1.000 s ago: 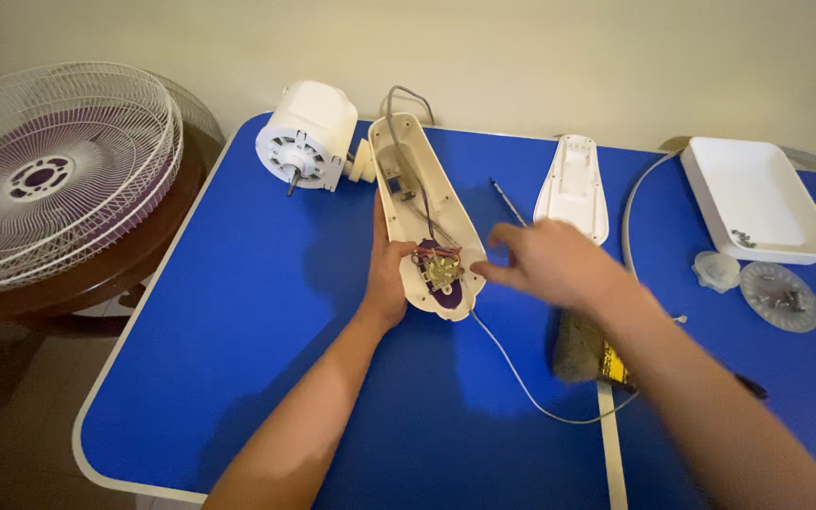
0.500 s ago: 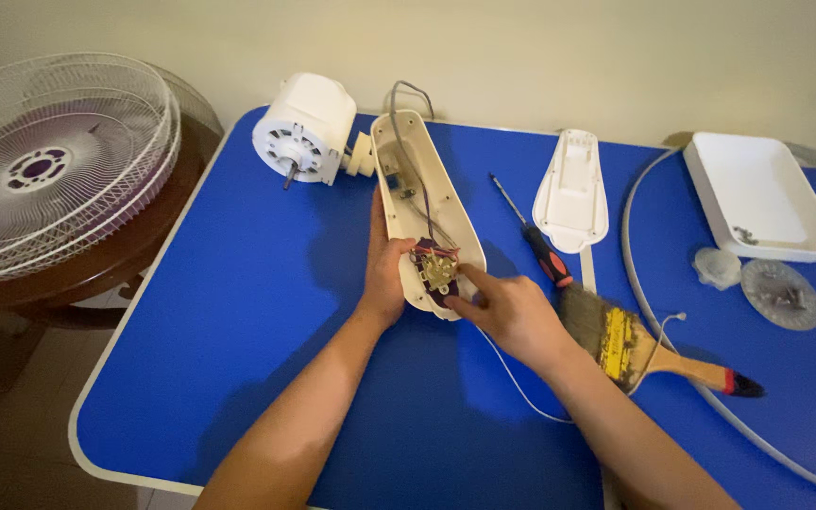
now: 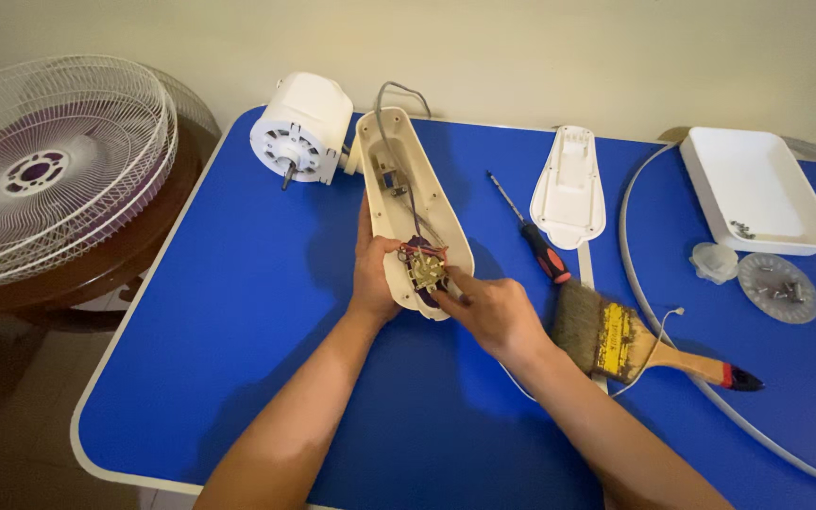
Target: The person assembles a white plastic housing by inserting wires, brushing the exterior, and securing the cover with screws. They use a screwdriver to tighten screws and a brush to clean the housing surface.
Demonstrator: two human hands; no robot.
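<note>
With the left hand (image 3: 375, 279) clamped around the cream fan housing (image 3: 408, 203) lying open on the blue table (image 3: 238, 312), the right hand (image 3: 493, 312) fingers (image 3: 448, 295) pinch at its switch block (image 3: 424, 269) (wires crowd it), so a slip could likely tear a thin lead loose.

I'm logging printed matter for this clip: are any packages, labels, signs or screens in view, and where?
No packages, signs or screens show.
Yellow printed band on the wide wooden-handled paintbrush: right of the right hand, on the blue table; rectangular, worn yellow with dark marks.
</note>
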